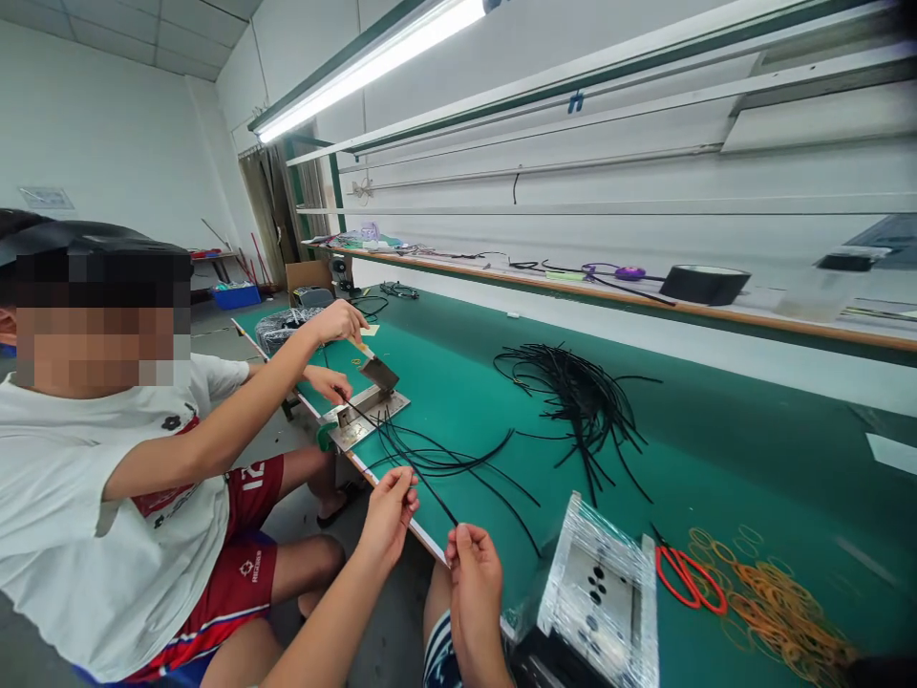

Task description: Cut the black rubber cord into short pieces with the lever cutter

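Black cord (434, 501), seemingly pinched between both hands (389, 516) (474, 573)

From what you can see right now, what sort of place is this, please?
Probably a cable workshop: a long green workbench holds a heap of black cables, with rubber bands and red scissors nearby.

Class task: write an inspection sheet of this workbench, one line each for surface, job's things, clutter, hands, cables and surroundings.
surface: green mat along the bench
job's things: black cable held between the hands
clutter: red scissors, orange rubber bands, plastic-wrapped metal plate
hands: left hand and right hand both pinch the cable
cables: loose pile on the mat, more strands by a metal jig
surroundings: seated co-worker working at the jig, shelf with black tape roll, ceiling light
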`<state>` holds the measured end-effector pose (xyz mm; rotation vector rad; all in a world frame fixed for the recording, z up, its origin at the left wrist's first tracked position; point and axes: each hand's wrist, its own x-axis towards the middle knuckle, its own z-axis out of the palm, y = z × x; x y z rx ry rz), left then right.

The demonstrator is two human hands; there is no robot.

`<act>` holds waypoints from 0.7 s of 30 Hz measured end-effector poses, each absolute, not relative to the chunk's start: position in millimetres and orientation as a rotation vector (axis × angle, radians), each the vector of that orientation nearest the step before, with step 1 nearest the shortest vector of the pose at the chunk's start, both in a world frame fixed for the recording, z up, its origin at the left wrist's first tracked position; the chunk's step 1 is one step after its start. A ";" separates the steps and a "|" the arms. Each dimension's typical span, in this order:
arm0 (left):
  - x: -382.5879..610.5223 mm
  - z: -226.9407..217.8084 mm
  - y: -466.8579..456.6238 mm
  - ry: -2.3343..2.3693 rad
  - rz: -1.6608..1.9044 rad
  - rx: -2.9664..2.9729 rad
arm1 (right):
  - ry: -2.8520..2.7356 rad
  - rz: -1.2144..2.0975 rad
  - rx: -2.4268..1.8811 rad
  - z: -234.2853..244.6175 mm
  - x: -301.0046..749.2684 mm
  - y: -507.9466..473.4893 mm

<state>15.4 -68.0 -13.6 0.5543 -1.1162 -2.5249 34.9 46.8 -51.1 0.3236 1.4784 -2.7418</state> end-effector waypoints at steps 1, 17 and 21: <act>12.9 -11.8 -68.1 -1.138 -2.548 0.543 | 1.392 -2.771 0.341 -48.4 36.2 49.1; 24.3 -28.2 -16.4 -1.227 -2.609 0.611 | 1.155 -2.772 0.411 -41.8 35.3 42.5; 26.5 -33.5 -6.3 -1.223 -2.611 0.578 | 1.194 -2.814 0.634 -51.1 28.8 45.7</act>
